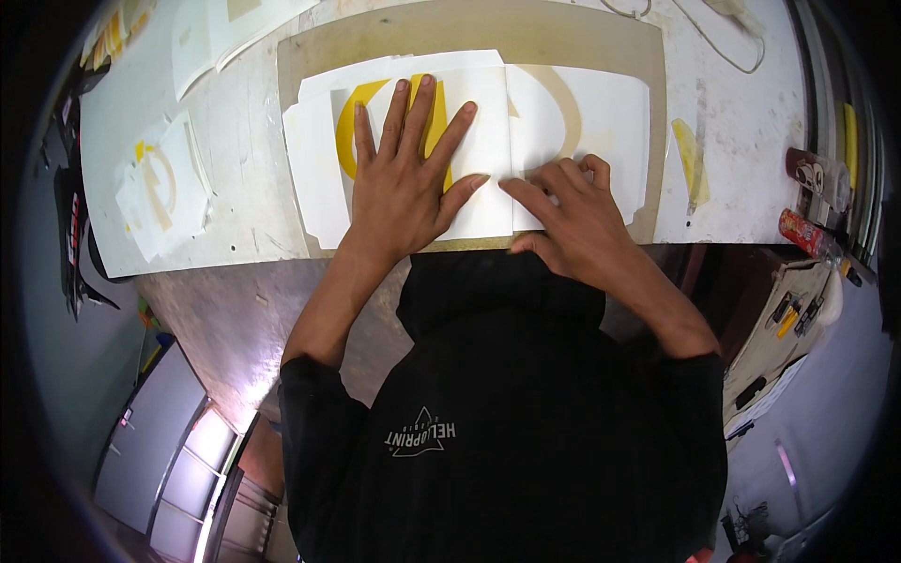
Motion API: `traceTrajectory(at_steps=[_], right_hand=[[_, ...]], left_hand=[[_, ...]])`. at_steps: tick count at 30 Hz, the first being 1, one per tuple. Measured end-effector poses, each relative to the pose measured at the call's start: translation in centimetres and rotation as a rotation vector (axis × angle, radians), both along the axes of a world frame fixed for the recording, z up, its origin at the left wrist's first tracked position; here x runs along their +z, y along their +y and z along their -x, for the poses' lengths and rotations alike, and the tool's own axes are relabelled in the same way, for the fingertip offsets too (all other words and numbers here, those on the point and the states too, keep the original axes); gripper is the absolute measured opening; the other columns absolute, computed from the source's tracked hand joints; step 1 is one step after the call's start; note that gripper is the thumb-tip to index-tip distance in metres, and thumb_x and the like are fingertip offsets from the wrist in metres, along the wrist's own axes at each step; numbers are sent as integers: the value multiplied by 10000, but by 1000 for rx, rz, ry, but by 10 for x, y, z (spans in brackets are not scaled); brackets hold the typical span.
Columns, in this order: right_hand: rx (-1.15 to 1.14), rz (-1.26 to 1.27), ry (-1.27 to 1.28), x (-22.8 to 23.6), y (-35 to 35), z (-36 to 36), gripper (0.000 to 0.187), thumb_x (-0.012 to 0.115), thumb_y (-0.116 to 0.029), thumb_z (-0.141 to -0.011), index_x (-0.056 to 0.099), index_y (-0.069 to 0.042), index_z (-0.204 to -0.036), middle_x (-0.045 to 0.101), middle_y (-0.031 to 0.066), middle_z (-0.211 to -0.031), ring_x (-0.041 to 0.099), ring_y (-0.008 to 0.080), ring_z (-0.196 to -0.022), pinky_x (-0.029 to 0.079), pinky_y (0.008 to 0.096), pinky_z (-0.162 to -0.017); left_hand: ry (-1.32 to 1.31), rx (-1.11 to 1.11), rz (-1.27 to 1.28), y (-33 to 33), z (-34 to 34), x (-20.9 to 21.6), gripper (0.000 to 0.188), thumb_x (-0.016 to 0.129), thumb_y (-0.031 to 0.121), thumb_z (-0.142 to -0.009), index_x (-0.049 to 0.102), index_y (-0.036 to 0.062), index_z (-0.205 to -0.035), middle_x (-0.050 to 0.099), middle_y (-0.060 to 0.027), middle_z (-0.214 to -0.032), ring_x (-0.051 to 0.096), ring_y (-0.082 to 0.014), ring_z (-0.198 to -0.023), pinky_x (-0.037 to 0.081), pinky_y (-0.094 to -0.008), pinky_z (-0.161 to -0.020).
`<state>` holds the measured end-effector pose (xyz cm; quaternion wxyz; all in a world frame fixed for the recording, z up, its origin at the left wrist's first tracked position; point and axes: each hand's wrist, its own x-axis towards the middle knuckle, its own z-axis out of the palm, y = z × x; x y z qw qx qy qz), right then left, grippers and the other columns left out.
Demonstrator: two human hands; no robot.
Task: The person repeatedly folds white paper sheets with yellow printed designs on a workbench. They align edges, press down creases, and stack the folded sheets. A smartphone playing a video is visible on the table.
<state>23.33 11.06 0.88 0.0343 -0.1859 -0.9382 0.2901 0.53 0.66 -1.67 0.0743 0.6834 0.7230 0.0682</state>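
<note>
My left hand (405, 174) lies flat with its fingers spread on a white sheet (483, 211), over yellow cut shapes (354, 141). At the sheet's right edge is my right hand (577, 211), index finger stretched toward the seam and the other fingers curled. Its thumb sits by the near edge; whatever those curled fingers hold is hidden. Beyond that seam, a second white piece (619, 122) carries a tan curved shape (560, 98). Both white pieces rest on a brownish-grey mat (394, 39) on the worktable.
On the white table (249, 169), a smaller sheet stack (178, 188) with tan and yellow shapes lies left. A yellow scrap (688, 159) lies right of the mat. A red can (805, 233) and a clear container (815, 171) stand at the right edge. A cord (718, 47) curves at the back.
</note>
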Motion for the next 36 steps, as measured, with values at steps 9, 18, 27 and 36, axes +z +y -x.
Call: traceTrajectory(at_steps=[9, 18, 27, 36], right_hand=[[-926, -309, -97, -37, 81, -147, 542, 883, -309, -847, 627, 44, -1169, 654, 198, -1067, 627, 310, -1012, 512, 413, -896], [-586, 63, 326, 5, 9, -54, 339, 803, -71, -876, 718, -22, -1201, 634, 97, -856, 608, 209, -763, 486, 334, -766], [-215, -236, 269, -18, -11, -10, 334, 873, -144, -788, 770, -88, -1101, 611, 13, -804, 578, 184, -736, 389, 352, -716], [-312, -440, 374, -46, 84, 64, 285, 843, -233, -829, 775, -104, -1074, 644, 20, -788, 605, 183, -720, 349, 373, -719]], left_hand=[[60, -79, 48, 3, -1, -1, 765, 449, 627, -1031, 427, 101, -1587, 260, -207, -1698, 168, -380, -1598, 62, -686, -1234], [-26, -94, -11, 2, -1, -1, 1143, 410, 910, -851, 365, 53, -1607, 260, -239, -1688, 173, -390, -1595, 43, -649, -1255], [-101, -79, 12, 2, -1, 3, 1191, 466, 920, -808, 346, 51, -1613, 262, -245, -1683, 176, -403, -1590, 43, -664, -1247], [-97, -83, 2, 4, -2, 5, 1208, 533, 902, -778, 350, 45, -1610, 261, -254, -1681, 184, -406, -1588, 57, -666, -1245]])
